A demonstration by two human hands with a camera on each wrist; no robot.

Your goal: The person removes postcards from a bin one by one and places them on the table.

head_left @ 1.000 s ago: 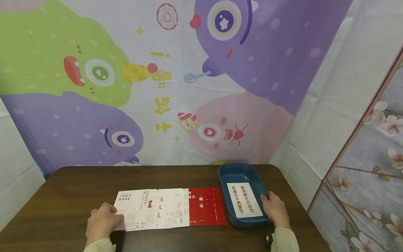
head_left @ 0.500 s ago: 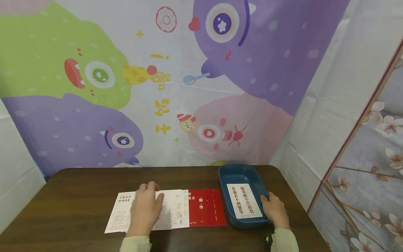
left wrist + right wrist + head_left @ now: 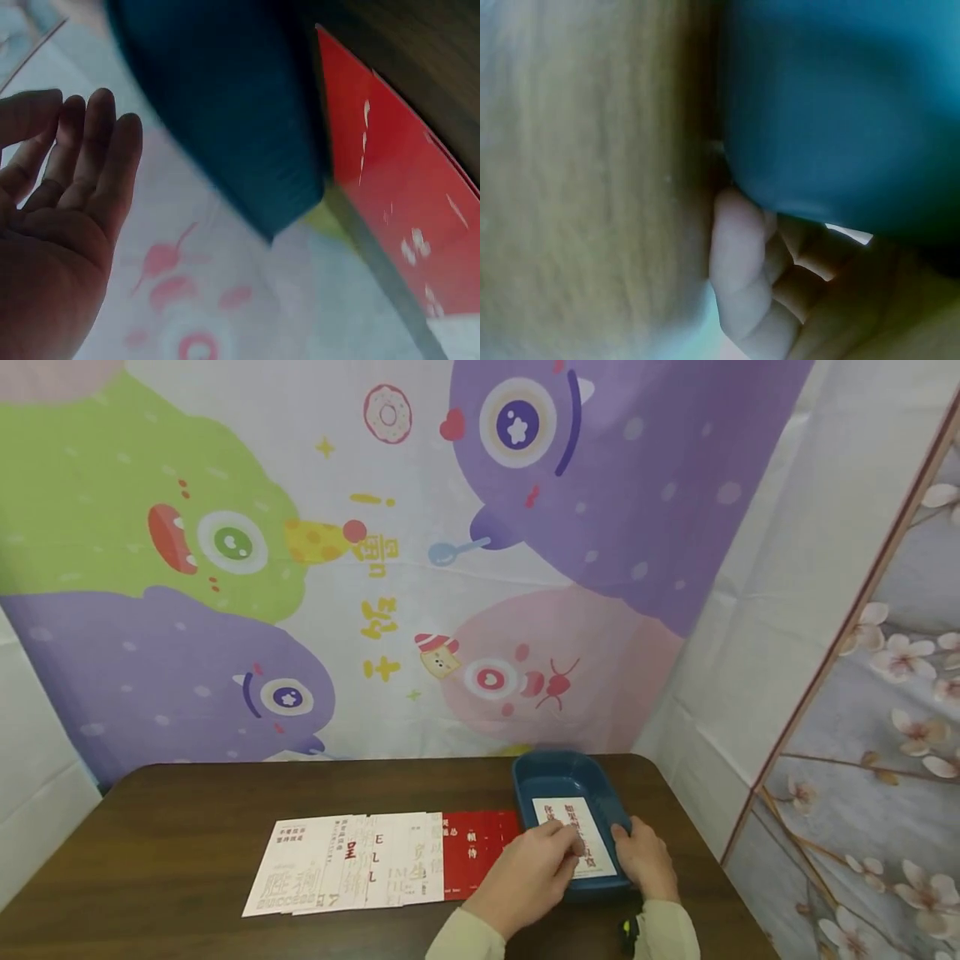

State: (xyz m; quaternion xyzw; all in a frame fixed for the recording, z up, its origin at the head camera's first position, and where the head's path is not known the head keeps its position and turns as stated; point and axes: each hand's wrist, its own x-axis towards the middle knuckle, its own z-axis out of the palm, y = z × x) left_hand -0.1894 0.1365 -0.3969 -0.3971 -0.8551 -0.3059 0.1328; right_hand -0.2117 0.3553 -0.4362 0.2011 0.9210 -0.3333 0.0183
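Observation:
My left hand is over the near left side of a blue rectangular dish, hiding part of the white card with red writing that lies inside. In the left wrist view the fingers are loosely extended with nothing between them. My right hand grips the dish's right rim, thumb on the rim; the right wrist view has its fingers against the outer wall. Left of the dish, overlapping cards form a row: white cards at left, red cards at right, the latter partly behind my left hand.
Everything rests on a dark wood table with rounded back corners. A cartoon-printed cloth hangs right behind it. At the right stands a floral panel.
My left hand has swept right, from the left end of the card row across it to the dish. The right hand stays on the dish's rim. The view has shifted slightly.

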